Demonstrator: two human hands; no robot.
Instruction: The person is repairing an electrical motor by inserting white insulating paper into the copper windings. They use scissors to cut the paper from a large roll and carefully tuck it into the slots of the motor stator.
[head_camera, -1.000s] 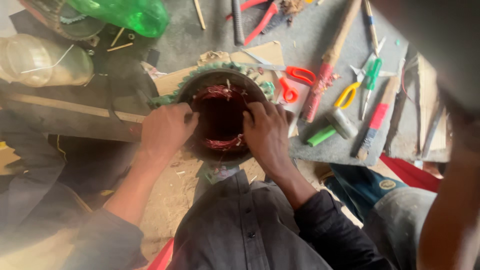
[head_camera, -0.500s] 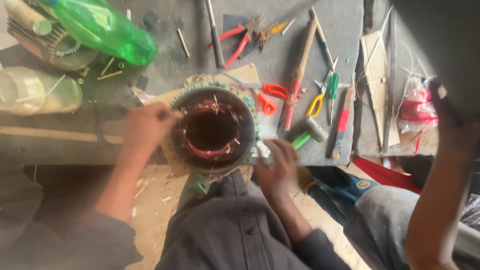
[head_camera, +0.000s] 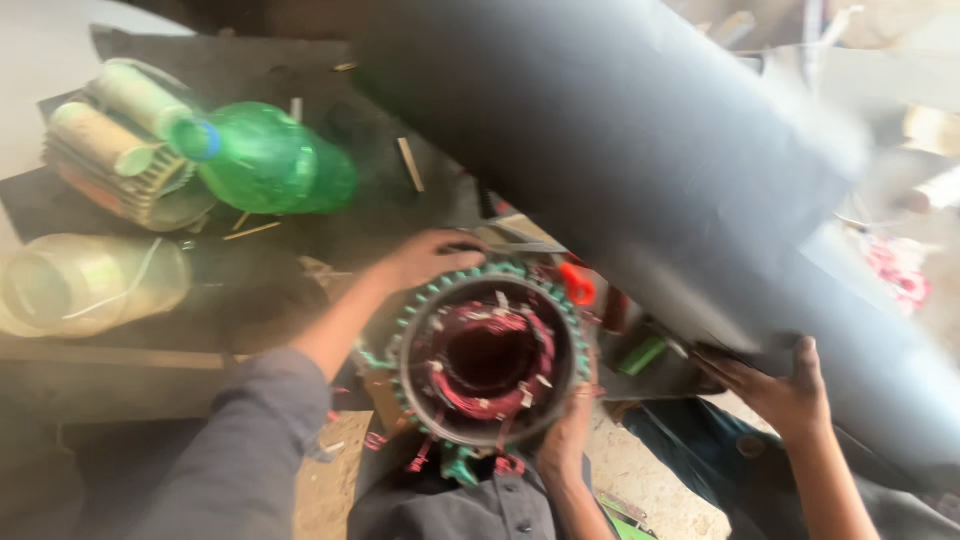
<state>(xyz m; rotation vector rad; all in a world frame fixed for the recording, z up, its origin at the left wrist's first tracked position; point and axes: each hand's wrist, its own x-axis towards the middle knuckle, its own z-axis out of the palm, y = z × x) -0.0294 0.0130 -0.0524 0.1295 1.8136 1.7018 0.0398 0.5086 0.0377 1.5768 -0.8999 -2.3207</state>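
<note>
— Round grey motor stator with red copper windings and green slot liners, tilted up off the near bench edge. Left hand curled over its far rim, right hand cupped under the near rim.

— Could slip: grip blurred, another person's hand lifting a big grey sheet close overhead.

Left arm: your grey-sleeved forearm runs up from the lower left, bare from the cuff to the wrist
Left hand: palm down, fingers curled over the upper left rim of what you hold
Right hand: low at the rim's lower right, fingers pressed up against it, wrist pointing down toward your body
Grip: both hands closed in contact
</note>
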